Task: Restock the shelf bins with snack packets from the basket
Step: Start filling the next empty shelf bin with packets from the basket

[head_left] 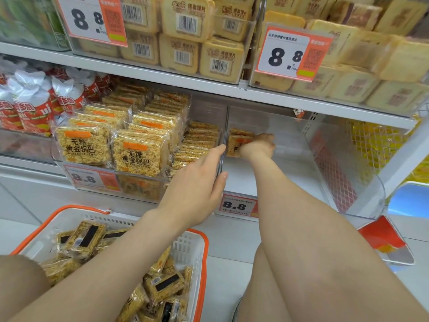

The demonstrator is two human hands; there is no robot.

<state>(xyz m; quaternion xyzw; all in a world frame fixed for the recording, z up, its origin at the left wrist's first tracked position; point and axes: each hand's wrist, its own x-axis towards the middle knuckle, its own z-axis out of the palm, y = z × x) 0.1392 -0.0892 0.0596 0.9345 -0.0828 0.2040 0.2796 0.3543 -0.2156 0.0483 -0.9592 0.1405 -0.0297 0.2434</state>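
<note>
**A:** Where does the packet (pixel 235 140) sit?

**B:** Deep in the right bin (pixel 336 182), in its back left corner. It stands on edge, face toward the aisle, just beside the divider (pixel 224 126).

**A:** And the right hand (pixel 257 146)?

**B:** It reaches far into the bin, and the fingers curl onto the packet's right edge and grip it. So the packet lies to the left of the fingers, between them and the divider.

**A:** The left hand (pixel 197 184)?

**B:** It holds nothing. The fingers are straight and lie along the divider near the bin's front, with the thumb at the wall's near edge. Whether it steadies the wall or only touches it is unclear.

**A:** What does the coming move turn on?

**B:** Probably on letting go with the packet upright. Its broad face runs across the bin, so it likely needs the divider or the back wall to lean on, or it may tip forward onto the bare floor in front.

**A:** Which hand fetches more?

**B:** The left looks better placed. It is nearer the basket (pixel 199 252), which is low on the left and holds plenty of packets (pixel 81 240).
</note>
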